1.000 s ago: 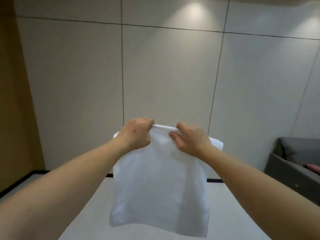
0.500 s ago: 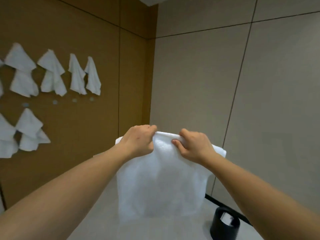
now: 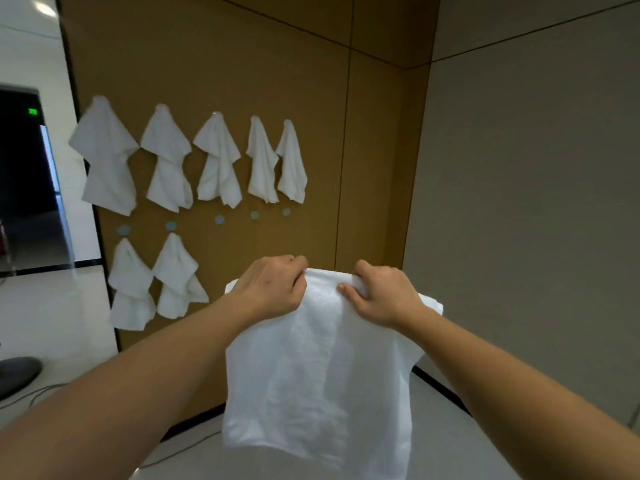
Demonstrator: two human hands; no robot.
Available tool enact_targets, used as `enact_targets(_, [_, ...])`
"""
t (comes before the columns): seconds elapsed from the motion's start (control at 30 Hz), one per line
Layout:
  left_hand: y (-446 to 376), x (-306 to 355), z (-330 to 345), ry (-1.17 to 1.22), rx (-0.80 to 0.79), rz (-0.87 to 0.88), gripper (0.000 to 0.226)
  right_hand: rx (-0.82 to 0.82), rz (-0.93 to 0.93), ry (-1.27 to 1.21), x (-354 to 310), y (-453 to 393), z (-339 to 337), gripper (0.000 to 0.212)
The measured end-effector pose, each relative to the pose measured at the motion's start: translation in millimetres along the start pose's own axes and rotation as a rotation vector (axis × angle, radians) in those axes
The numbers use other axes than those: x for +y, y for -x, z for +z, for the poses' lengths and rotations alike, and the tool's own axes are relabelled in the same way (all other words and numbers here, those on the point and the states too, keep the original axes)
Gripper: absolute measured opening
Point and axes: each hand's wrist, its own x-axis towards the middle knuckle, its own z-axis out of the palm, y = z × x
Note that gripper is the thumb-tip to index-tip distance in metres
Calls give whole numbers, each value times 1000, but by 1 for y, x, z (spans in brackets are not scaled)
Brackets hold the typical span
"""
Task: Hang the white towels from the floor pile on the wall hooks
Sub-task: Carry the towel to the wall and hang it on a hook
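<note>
Before the brown wall [image 3: 311, 81], left hand [image 3: 273, 289] and right hand [image 3: 381, 294] pinch, apparently, 1 white towel [image 3: 318, 375].

- The white towel [image 3: 318, 368] hangs spread between the left hand [image 3: 273, 289] and right hand [image 3: 381, 294], screening the floor ahead.
- On the brown wall [image 3: 242, 64], hung towels [image 3: 214, 161] fill the upper row and two lower spots.
- Bare round hooks [image 3: 254, 215] sit beneath the upper row.
- Wall right of the lower towels lies bare.
</note>
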Motion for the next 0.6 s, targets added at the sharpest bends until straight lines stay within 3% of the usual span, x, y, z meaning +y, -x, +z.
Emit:
enact_targets(0.4, [-70, -188, 113, -121, -22, -199, 15, -2, -170, -298, 25, -196, 192, 21])
enact_targets(0.6, [-127, -267, 175, -99, -44, -330, 14, -60, -208, -376, 59, -302, 278, 25])
